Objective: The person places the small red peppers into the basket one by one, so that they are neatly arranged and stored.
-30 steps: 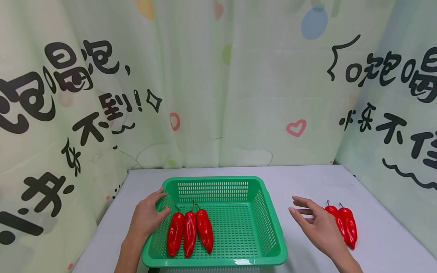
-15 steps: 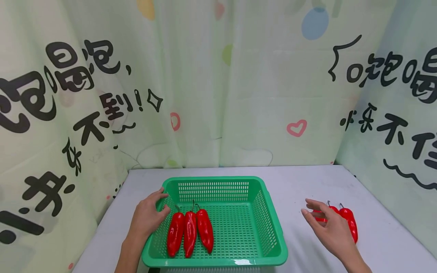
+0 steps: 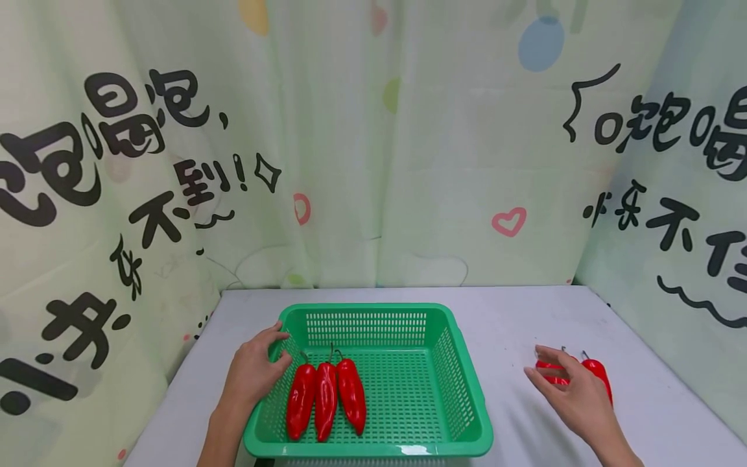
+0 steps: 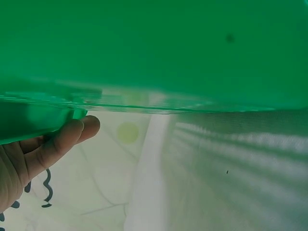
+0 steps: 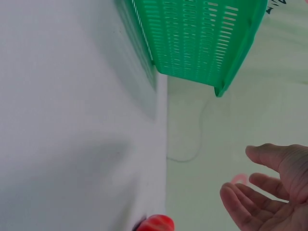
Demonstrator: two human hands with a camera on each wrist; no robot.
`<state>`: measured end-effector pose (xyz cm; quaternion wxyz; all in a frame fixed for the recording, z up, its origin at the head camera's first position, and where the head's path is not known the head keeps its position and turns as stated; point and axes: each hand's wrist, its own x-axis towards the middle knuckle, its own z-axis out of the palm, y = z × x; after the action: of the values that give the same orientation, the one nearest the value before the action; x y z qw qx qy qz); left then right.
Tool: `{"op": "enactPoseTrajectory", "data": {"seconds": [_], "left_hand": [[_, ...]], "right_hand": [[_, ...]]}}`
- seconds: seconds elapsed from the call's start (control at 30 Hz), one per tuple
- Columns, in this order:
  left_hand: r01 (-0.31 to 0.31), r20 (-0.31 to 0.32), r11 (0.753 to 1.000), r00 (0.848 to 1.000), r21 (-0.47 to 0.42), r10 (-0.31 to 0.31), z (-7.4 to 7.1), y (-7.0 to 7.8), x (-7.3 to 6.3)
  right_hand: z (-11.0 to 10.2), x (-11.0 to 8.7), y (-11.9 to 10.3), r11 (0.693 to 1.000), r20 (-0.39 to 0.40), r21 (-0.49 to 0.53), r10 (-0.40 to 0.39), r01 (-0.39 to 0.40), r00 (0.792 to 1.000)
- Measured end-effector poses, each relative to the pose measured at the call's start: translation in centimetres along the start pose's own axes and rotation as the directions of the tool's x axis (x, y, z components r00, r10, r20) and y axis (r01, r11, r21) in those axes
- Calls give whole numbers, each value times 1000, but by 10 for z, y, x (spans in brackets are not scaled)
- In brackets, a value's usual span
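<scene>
My left hand [image 3: 252, 366] holds the left rim of a green plastic basket [image 3: 471, 389], thumb and fingers about the edge. In the left wrist view the basket wall [image 4: 154, 48] fills the top. Three glossy red chili peppers, among them a middle one [image 3: 325, 402], lie side by side in the basket's left half. To the right, my right hand [image 3: 574, 395] hovers over more red peppers on the table, fingers loosely bent and thumb apart, holding nothing. One pepper [image 3: 598, 373] shows beyond the hand; red also appears between the fingers. A pepper end [image 5: 156, 223] enters the right wrist view.
A white tabletop [image 3: 508, 324] carries the basket and the loose peppers. Pale green curtains [image 3: 432, 162] with black lettering and coloured shapes hang behind and along both sides. Bare tabletop lies between the basket and the right-hand peppers.
My right hand has moved right, over the loose peppers, covering more of them and uncovering red at its left. The left hand, basket and its peppers stay put.
</scene>
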<state>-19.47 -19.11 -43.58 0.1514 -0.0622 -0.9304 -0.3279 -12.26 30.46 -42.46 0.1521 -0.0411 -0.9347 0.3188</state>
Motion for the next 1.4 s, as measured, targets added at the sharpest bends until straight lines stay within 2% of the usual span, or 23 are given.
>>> {"op": "enactPoseTrajectory", "data": {"seconds": [0.27,0.5,0.7,1.1,1.4], "left_hand": [[6,4,1000,1000,-1,-6,0,1,0],[2,0,1000,1000,-3,-2,1,0,0],[-1,-3,1000,1000,-4,1,1,0,0],[-4,-9,1000,1000,-12,4,1,0,-1],[-9,-15,1000,1000,-12,9,1,-1,-1]], "right_hand": [[-1,9,8,996,51,-78,55,-51,997],[1,13,17,990,13,-140,33,-31,999],[-2,18,24,982,53,-183,50,-39,997],[0,22,36,977,111,-205,86,-62,990],[5,23,48,974,132,-223,75,-44,988]]}}
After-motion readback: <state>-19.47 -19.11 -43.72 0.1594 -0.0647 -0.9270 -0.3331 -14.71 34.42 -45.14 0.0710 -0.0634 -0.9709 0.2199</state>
